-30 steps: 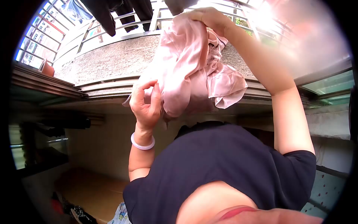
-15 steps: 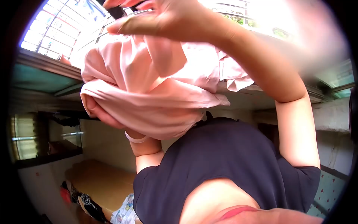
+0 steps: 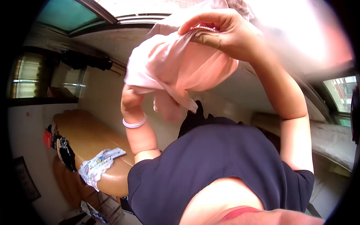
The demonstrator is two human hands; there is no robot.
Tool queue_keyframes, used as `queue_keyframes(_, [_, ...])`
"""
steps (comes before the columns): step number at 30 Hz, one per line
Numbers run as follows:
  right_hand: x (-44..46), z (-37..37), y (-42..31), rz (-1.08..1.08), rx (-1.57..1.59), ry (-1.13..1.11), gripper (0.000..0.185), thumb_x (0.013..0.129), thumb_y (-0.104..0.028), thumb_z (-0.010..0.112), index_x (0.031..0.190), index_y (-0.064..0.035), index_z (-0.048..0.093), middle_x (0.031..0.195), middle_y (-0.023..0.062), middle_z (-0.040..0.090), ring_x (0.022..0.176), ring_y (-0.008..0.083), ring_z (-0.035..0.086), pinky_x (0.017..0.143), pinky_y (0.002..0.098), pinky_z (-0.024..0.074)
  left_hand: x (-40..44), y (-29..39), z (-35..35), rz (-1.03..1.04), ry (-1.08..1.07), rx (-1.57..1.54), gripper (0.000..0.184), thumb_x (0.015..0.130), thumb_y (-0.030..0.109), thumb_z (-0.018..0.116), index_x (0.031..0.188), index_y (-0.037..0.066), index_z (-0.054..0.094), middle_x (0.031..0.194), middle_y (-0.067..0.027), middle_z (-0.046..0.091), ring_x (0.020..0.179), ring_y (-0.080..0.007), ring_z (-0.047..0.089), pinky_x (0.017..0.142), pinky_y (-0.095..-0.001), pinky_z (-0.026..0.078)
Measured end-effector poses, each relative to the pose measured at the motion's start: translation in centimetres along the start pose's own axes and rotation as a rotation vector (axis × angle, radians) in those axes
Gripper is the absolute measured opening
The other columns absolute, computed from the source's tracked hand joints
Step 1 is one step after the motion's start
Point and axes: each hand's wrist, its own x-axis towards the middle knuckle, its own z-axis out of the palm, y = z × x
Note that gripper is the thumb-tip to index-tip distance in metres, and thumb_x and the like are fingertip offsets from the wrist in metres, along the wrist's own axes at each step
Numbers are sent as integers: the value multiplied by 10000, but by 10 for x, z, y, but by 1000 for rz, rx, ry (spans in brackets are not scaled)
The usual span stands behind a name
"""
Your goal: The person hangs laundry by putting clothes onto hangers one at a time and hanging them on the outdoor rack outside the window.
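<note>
My right hand (image 3: 234, 35) is closed on the gathered upper edge of a pale pink cloth garment (image 3: 161, 62), thumb and fingers pinching it. A tan strip (image 3: 207, 38) lies by the thumb; I cannot make out what it is. The garment hangs bunched below that grip, with loose folds above my chest. On the left, my left hand (image 3: 132, 98) goes up under the cloth. Only its wrist end shows, with a pale bracelet (image 3: 135, 123) on the forearm, and its fingers are hidden.
A brown padded bed or couch (image 3: 93, 131) stands at the lower left with a patterned cloth (image 3: 99, 165) on it. Dark clothing (image 3: 86, 60) hangs beyond. A window frame (image 3: 138, 18) runs along the top; another window (image 3: 341, 93) is at right.
My right hand has gone from fingers spread above the garment to pinching its edge. The garment is lifted and more bunched, uncovering more of my left forearm. The view has shifted, showing more room.
</note>
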Motion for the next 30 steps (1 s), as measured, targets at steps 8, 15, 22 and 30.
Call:
queue_keyframes(8, [-83,81,-16,153,-334,-444,147,777,-187,565,871,-102,638,975,87,605,866,275,593,665,420,485,-34,-31,69,-680,137,-67,401,916,252,514,1212,-19,529,1136,-112,615,1031,-238,592,890,-370,479])
queue_keyframes(15, [-163,111,27,-26,-494,-374,94,713,-136,642,781,-72,655,898,116,585,883,304,570,691,408,493,-67,-117,102,-895,-199,-295,330,885,115,576,1188,-6,527,1113,-122,596,957,-192,609,752,-312,531])
queue_keyframes(22, [-238,154,42,178,-344,211,168,780,-79,644,947,-90,651,974,88,586,896,280,586,773,389,494,-63,-133,75,-699,31,-361,496,680,-141,425,1135,53,466,1051,-79,558,924,-203,577,735,-309,495])
queue_keyframes(30, [-334,157,26,595,-507,659,212,784,-99,606,992,-103,644,967,115,548,798,308,593,674,410,491,-44,-119,150,-205,-23,239,177,924,156,592,908,0,509,877,-84,581,811,-162,579,747,-285,504])
